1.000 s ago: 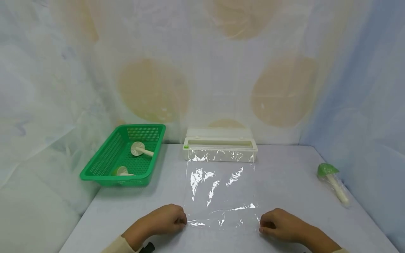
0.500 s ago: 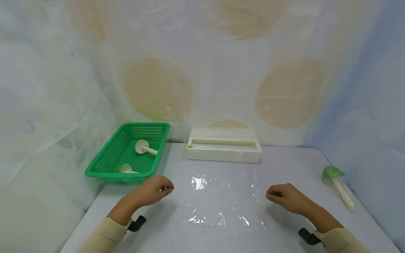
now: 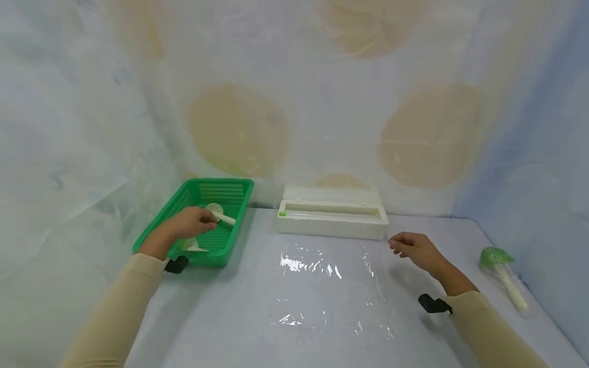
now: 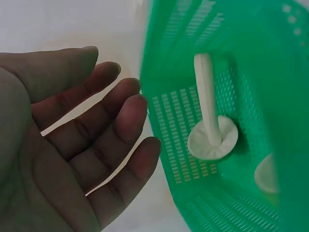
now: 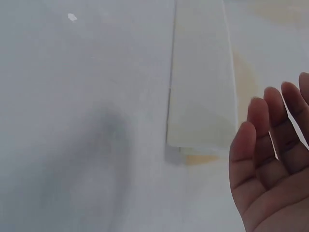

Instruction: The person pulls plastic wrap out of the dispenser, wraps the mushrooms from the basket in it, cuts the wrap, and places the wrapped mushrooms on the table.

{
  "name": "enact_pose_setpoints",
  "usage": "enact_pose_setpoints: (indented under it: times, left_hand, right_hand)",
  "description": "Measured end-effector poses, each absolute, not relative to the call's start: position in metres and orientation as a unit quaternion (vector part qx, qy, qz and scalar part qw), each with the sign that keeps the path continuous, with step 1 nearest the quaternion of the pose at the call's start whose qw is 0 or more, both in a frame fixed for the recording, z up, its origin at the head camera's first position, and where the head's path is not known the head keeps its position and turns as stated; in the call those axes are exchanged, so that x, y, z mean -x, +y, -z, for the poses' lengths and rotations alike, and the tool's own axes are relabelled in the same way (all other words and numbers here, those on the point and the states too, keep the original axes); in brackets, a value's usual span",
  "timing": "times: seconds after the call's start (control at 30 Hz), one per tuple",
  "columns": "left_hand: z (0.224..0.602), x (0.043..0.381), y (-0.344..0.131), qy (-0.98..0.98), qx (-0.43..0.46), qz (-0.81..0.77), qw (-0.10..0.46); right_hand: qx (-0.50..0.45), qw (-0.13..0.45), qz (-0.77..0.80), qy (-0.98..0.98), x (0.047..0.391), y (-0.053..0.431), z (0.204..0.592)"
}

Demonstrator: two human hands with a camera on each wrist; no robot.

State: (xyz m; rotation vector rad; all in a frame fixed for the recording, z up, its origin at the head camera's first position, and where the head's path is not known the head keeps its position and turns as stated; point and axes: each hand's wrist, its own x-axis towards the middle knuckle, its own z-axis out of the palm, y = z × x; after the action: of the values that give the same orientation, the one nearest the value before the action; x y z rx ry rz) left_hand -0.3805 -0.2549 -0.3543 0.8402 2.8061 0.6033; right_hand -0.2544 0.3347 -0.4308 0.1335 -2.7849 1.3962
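Observation:
My left hand (image 3: 184,225) hangs over the green plastic basket (image 3: 243,217), fingers loosely bent and holding nothing. Inside lie two mushroom-like pieces: one (image 3: 226,219) shows its white stalk and pale cap underside, while the nearer one (image 3: 190,245) has a green cap. In the left wrist view, the fingertips come up to the basket's side, and the first mushroom (image 4: 208,106) lies beyond them. My right hand (image 3: 416,250), also relaxed and holding nothing, hovers by the right end of the white cling film dispenser (image 3: 333,227). A sheet of cling film (image 3: 329,291) lies flat on the table.
On the right side of the table (image 3: 221,327) lies a green-capped mushroom (image 3: 503,278) wrapped in clear film. The dispenser's lid (image 3: 331,194) stands raised at the back. Patterned sheeting (image 3: 331,102) closes off the back and both sides.
Both hands have let go of the film's front edge. The left moved left and away to the basket; the right moved up toward the dispenser. The film now lies separate from the dispenser.

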Motion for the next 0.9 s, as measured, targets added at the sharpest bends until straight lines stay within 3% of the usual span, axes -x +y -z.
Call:
enact_pose_setpoints:
  times: [0.2, 0.43, 0.73, 0.9]
  left_hand:
    - [0.352, 0.419, -0.25, 0.941, -0.252, -0.206, 0.097]
    - [0.368, 0.447, -0.242, 0.935, -0.205, -0.236, 0.165]
    - [0.38, 0.459, -0.239, 0.914, -0.124, -0.263, 0.281]
    - [0.383, 0.46, -0.24, 0.913, -0.052, -0.287, 0.285]
  right_hand:
    - [0.011, 0.06, -0.497, -0.866, 0.281, 0.337, 0.437]
    - [0.041, 0.112, -0.515, -0.849, 0.306, 0.335, 0.452]
    - [0.098, 0.15, -0.538, -0.824, 0.328, 0.328, 0.459]
    - [0.11, 0.152, -0.553, -0.812, 0.336, 0.324, 0.463]
